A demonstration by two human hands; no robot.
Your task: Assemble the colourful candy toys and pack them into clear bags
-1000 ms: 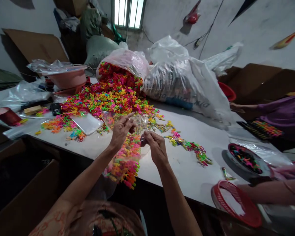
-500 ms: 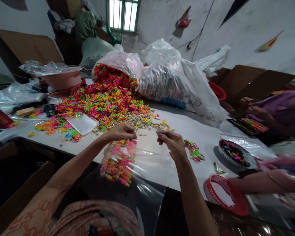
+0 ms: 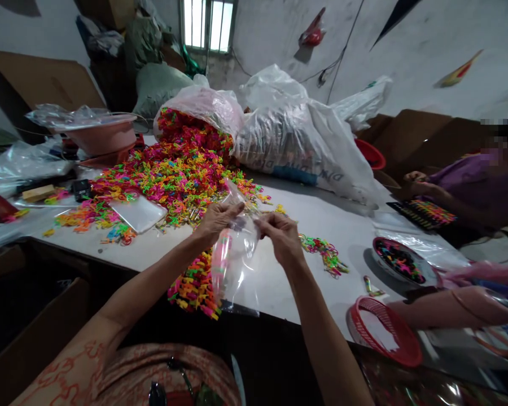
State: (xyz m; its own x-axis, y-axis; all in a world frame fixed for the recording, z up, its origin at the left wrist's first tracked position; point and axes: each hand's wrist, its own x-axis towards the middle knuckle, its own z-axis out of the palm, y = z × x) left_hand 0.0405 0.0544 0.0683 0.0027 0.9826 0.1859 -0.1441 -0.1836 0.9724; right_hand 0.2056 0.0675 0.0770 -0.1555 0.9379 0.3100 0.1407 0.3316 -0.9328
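Note:
A clear plastic bag [image 3: 240,265] hangs between my two hands over the front of the table. My left hand [image 3: 219,219] is closed on its upper left side, and my right hand [image 3: 280,232] pinches it on the right. Behind the bag and under my left forearm lies a bundle of small bright plastic pieces [image 3: 197,285], in rows of pink, yellow and orange, reaching the table's front edge. Just beyond my hands spreads a big heap of similar colourful pieces [image 3: 173,169]. Right of my right hand is a small cluster of them [image 3: 325,254].
Large white sacks [image 3: 288,129] stand at the back. On the left are a pink basin [image 3: 105,135] and flat clear bags [image 3: 139,213]. To the right sit a bowl of dark pieces [image 3: 400,260] and a red basket [image 3: 410,347]. A co-worker in purple [image 3: 469,186] is at far right.
My hands have come closer together, and the bag, earlier spread low over the bundle and the table's front edge, is now gathered up between them. The view has shifted slightly.

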